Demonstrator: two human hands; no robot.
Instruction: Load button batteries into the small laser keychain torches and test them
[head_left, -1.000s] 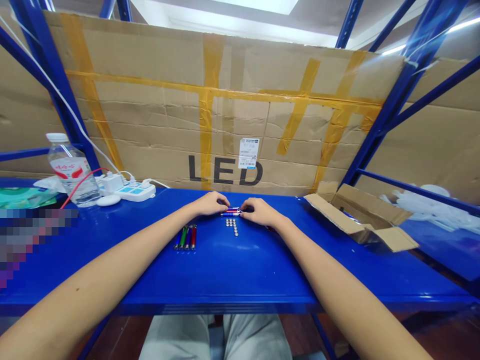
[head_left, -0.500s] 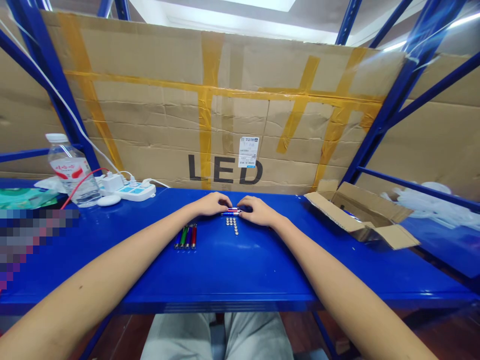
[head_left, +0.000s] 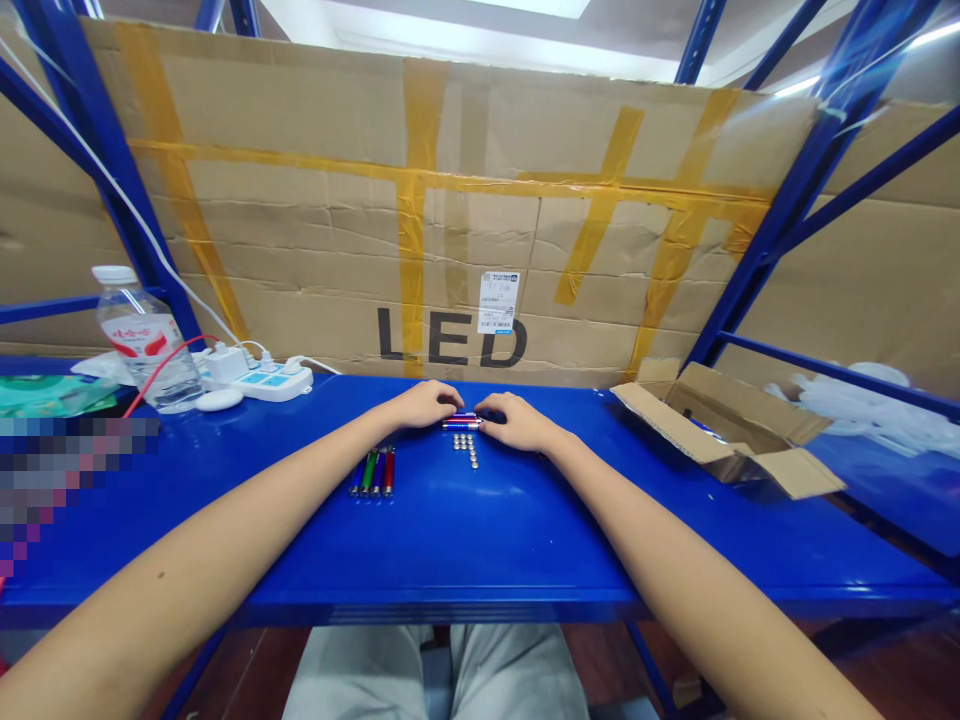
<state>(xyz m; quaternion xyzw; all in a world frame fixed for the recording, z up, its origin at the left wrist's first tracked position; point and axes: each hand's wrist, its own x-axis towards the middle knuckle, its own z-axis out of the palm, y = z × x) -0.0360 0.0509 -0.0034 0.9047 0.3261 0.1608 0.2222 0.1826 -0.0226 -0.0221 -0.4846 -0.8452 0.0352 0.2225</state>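
Several short pen-like penlights point(head_left: 460, 422), blue and red with silver ends, lie side by side crosswise near the back of the blue table. My left hand point(head_left: 426, 404) has its fingers curled at their left ends, thumb and forefinger close together. At the right ends, the bent thumb and fingers of my right hand point(head_left: 516, 420) touch them. Parts of the penlights are hidden by the fingertips. Just in front lie small silver button cells point(head_left: 464, 443), set out in short rows. Left of these, more penlights point(head_left: 373, 474) in blue, green and red lie in a row, pointing toward me.
An open cardboard box point(head_left: 720, 435) stands on the right of the blue table point(head_left: 465, 545). At the back left are a power strip point(head_left: 274, 380), a white oval object point(head_left: 219, 399) and a water bottle point(head_left: 146, 345). A large taped carton point(head_left: 322, 250) stands behind the table.
My left hand has shifted very slightly up and back, showing a little more of the penlights between the hands. My right hand stays almost in place.
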